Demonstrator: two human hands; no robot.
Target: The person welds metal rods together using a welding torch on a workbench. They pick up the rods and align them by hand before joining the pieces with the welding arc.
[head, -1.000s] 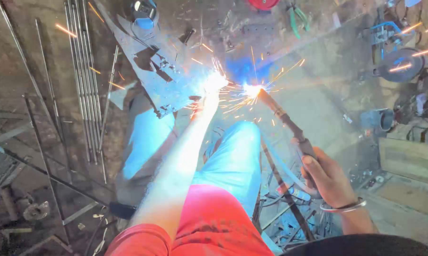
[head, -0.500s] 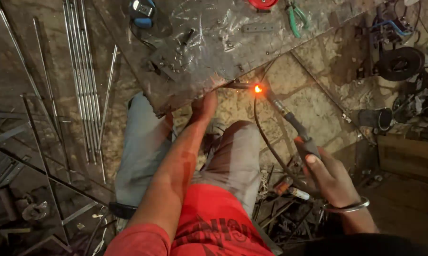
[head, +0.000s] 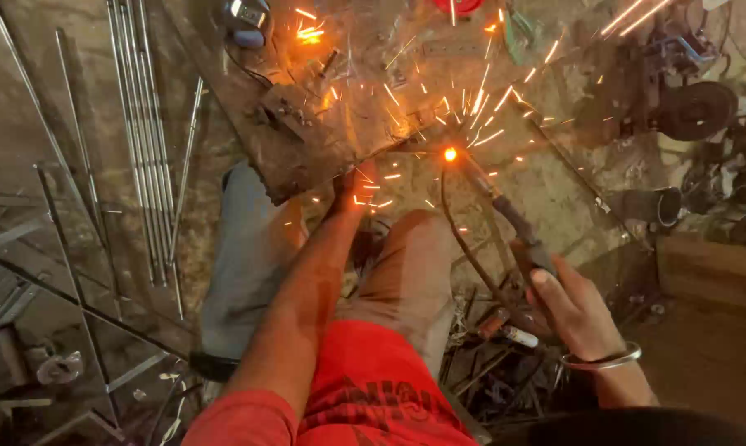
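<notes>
While no bin, box or tray can be made out clearly among the dark clutter at the right edge, loose items lie directly on the metal surface [head: 307, 157]: a small blue-and-white device [head: 246, 18] near its top left, a red round object [head: 458, 5] cut off by the top edge, and a green-handled tool [head: 517, 33] beside it, partly blurred. Right hand [head: 575, 310]: fingers wrapped closed around the handle of the welding electrode holder [head: 513, 227], thumb laid along the top; a metal bangle [head: 602, 358] sits on the wrist. Holder slants up and left from the hand, and its rod ends at a bright orange glowing point [head: 450, 154] just off the lower edge of the metal surface. Sparks [head: 472, 107] scatter up and outward from that point across the surface. A dark cable [head: 460, 239] loops down from the holder toward the floor. Left hand [head: 358, 186]: arm stretched forward, hand resting at the lower edge of the metal surface, just left of the glowing point; how far the fingers are open cannot be told, as the hand is dim and partly foreshortened. Person is seated with knees apart, in grey trousers and a red shirt. Long thin steel rods [head: 142, 140] lie in a bundle on the floor at left, with more single rods crossing nearby. A black round wheel-like part [head: 697, 109] lies at the upper right, well apart from both hands.
</notes>
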